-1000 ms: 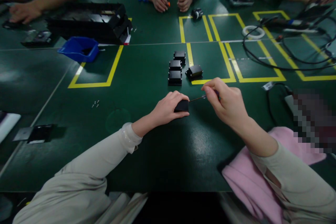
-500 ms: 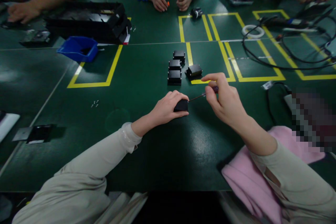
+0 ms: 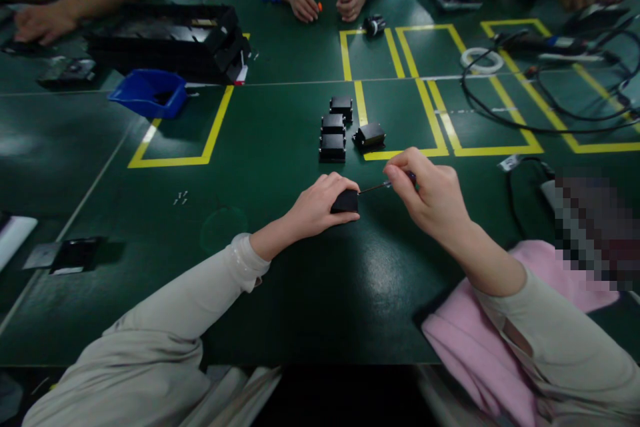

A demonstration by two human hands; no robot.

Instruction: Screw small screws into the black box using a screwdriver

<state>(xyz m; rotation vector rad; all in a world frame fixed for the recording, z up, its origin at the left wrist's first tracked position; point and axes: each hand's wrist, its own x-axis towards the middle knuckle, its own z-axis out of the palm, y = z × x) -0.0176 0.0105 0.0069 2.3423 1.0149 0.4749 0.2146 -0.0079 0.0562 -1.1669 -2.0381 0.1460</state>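
My left hand (image 3: 323,205) is closed around a small black box (image 3: 345,201) on the table, thumb on the near side and fingers over the far side. In my right hand (image 3: 425,188) is a screwdriver (image 3: 374,187), its handle mostly covered by the fingers. The thin shaft points left, and its tip meets the right end of the held box. Beyond my hands stand several similar black boxes, among them a front one (image 3: 333,147) in a short row and a tilted one (image 3: 370,135) to its right. Small screws (image 3: 181,198) lie loose to the left.
A blue scoop-shaped bin (image 3: 150,93) sits by a long black tray (image 3: 165,40) at back left. Black cables (image 3: 500,117) loop at right. A pink cloth (image 3: 475,340) lies beneath my right forearm. Co-workers' hands (image 3: 305,5) rest across the green table (image 3: 280,293).
The fingers of my right hand have curled in around the screwdriver handle, the raised index finger drawing down. My left hand and the box have stayed put.
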